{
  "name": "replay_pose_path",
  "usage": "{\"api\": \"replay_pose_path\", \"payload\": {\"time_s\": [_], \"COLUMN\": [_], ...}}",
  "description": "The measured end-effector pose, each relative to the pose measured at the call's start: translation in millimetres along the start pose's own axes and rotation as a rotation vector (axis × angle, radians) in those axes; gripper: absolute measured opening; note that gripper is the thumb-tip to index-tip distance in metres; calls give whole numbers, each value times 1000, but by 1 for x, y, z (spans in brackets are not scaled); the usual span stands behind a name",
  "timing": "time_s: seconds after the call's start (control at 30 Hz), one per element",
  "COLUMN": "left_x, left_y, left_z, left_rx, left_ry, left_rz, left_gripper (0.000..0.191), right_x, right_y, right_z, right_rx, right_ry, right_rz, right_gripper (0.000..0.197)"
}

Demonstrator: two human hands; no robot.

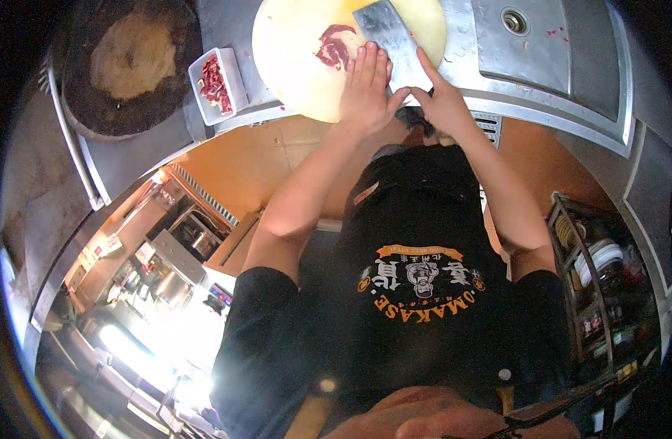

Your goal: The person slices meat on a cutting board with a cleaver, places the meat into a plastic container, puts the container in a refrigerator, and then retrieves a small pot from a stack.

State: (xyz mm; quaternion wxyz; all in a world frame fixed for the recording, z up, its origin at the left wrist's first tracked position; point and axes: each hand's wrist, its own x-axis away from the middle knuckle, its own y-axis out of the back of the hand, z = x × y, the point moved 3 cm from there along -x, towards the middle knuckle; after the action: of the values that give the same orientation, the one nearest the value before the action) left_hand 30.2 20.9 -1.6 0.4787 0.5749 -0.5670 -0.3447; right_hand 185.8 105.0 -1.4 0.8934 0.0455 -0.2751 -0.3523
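Observation:
My right hand (443, 101) grips a broad-bladed cleaver (393, 41) at its rear end, the index finger stretched along one edge of the blade. The handle is hidden by the hand. Beside the blade, my left hand (369, 96) lies flat with fingers together and thumb out towards the cleaver. A little red meat shows between these fingers and the blade; the hand covers the rest. Just beyond the left fingertips, red meat slices (336, 48) rest in a loose pile. All of this is on a round, pale yellow cutting board (292, 71).
Left of the board, a white plastic container (241, 82) holds cut red meat (215, 85). Farther left stands a dark round chopping block (133, 60) with a worn pale centre. A steel basin with a drain (514, 21) lies to the right, with red scraps near it.

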Motion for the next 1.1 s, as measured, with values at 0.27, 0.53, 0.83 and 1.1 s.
{"api": "replay_pose_path", "payload": {"time_s": [0.27,0.53,0.83,1.1], "left_x": [3,6,13,15], "left_y": [0,-1,2,-5], "left_z": [-3,-1,-4,-12], "left_rx": [26,28,74,5], "left_ry": [13,40,7,89], "left_rz": [-2,11,-52,-105], "left_gripper": [87,84,75,67], "right_x": [32,54,21,80], "right_y": [3,-10,-23,-9], "right_z": [-5,-15,8,-19], "right_rx": [61,190,156,144], "right_ry": [-105,90,-60,19], "right_rz": [137,74,57,106], "right_gripper": [76,79,79,78]}}
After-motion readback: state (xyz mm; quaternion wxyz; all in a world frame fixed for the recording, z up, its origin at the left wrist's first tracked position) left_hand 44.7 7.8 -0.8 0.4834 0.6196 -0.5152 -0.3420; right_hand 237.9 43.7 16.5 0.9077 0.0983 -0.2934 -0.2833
